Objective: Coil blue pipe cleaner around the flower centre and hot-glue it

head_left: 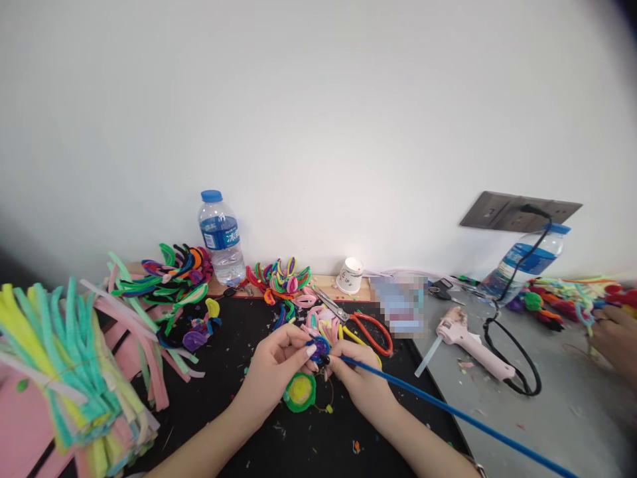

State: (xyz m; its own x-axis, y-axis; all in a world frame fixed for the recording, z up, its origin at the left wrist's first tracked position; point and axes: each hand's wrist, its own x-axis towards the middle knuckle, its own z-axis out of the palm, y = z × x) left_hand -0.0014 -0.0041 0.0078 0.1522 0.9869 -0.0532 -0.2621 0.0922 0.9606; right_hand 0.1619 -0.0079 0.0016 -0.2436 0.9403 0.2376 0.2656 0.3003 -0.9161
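Between my two hands is a small purple and blue coil of pipe cleaner [319, 348]. My left hand [281, 362] pinches its left side between thumb and fingers. At its right side my right hand [359, 378] grips the blue pipe cleaner [448, 401], whose long straight end runs out to the lower right. A black bit shows at the coil's lower edge. Just below the hands lies a round green and yellow pipe-cleaner piece [300, 392] on the black mat [239, 405]. Red-handled scissors [371, 332] lie behind my right hand.
Bundled pastel pipe cleaners [74, 372] fill the left side. Colourful bent pieces [172, 272] lie by a water bottle [220, 239]. A paper cup [350, 275] stands near the wall. A pink glue gun [472, 348] with a black cord lies at right, near another person's hand [617, 338].
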